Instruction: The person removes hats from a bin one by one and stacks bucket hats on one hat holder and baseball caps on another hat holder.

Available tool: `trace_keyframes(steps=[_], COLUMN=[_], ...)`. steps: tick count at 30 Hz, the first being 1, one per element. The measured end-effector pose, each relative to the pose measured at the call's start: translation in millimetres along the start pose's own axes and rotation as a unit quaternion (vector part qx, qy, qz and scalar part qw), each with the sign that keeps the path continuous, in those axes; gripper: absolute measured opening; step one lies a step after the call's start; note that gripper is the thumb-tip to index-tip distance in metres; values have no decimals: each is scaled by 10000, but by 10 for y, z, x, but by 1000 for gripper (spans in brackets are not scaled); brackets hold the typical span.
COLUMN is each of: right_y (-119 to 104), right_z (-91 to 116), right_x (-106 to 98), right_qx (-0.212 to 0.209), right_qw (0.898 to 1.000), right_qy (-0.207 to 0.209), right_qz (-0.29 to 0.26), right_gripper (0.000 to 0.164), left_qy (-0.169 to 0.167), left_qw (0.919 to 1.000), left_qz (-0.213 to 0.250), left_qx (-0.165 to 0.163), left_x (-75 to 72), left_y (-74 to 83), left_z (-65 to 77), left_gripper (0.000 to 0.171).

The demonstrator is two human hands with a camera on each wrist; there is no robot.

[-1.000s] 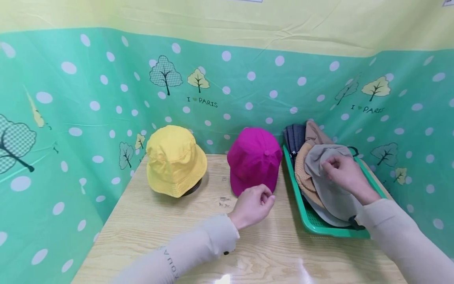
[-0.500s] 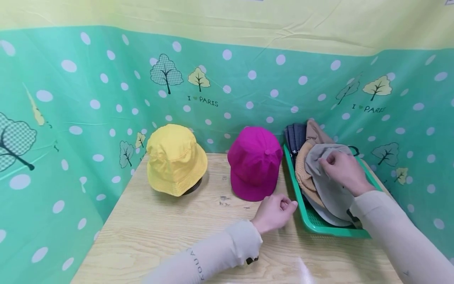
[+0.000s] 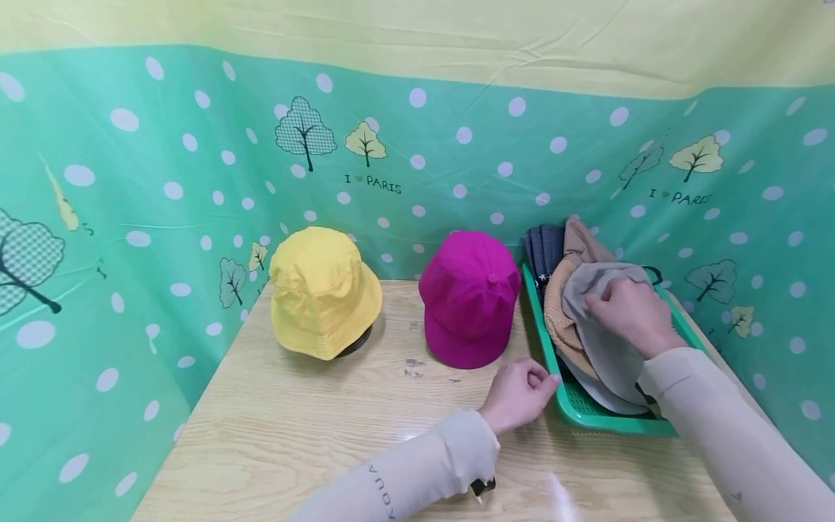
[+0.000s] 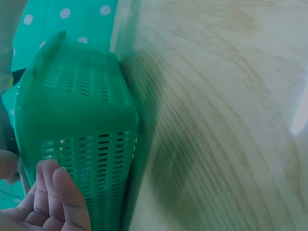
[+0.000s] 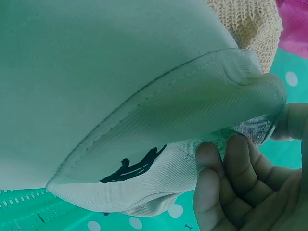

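Observation:
My right hand (image 3: 629,312) is over a grey cap (image 3: 626,370) in the green basket (image 3: 587,419), pinching the cloth of its crown. In the right wrist view, the edge of the grey cap (image 5: 168,110) runs between the thumb (image 5: 291,120) and the curled fingers (image 5: 240,168). My left hand (image 3: 518,395) is at the basket's near left corner, thumb tip right at the rim. Its loosely bent fingers (image 4: 53,192) are outside the slotted basket wall (image 4: 96,159) in the left wrist view, with the thumb (image 4: 6,163) on the rim side.
A magenta cap (image 3: 470,301) stands on the wooden table (image 3: 313,435), left of the basket. Farther left, a yellow bucket hat (image 3: 320,290) sits on a dark round base. The basket also holds a tan knitted hat (image 3: 557,312), a brown hat (image 3: 583,243) and dark blue pleated cloth (image 3: 543,250).
My left hand has moved right, from in front of the magenta cap to the basket's rim. My right hand has shifted slightly left over the grey cap, which stays in the basket.

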State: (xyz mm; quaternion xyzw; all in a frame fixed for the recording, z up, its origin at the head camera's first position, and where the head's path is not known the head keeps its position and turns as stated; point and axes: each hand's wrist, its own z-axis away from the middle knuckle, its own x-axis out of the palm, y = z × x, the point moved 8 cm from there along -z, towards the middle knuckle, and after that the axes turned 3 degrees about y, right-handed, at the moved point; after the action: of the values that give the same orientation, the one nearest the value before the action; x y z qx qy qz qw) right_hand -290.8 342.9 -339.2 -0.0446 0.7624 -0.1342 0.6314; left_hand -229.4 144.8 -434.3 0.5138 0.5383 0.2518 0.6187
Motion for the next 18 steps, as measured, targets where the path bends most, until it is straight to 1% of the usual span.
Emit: trace_keyframes(steps=[5, 8, 12, 18], right_y=[3, 19, 61, 102], right_z=[7, 32, 79, 124], right_x=[-16, -25, -49, -170], right_qx=[-47, -49, 44, 74], right_qw=[10000, 10000, 9998, 9981], right_qy=[54, 59, 93, 455], right_qz=[46, -1, -194, -397], right_gripper=[41, 39, 39, 39], left_qy=[36, 41, 49, 63], left_qw=[9996, 9995, 9993, 9989], left_qz=[187, 193, 223, 311], left_qx=[-210, -251, -294, -343], left_x=[56, 82, 100, 105], left_y=[-35, -38, -44, -60], left_z=[-16, -23, -26, -20], left_gripper=[19, 19, 18, 18])
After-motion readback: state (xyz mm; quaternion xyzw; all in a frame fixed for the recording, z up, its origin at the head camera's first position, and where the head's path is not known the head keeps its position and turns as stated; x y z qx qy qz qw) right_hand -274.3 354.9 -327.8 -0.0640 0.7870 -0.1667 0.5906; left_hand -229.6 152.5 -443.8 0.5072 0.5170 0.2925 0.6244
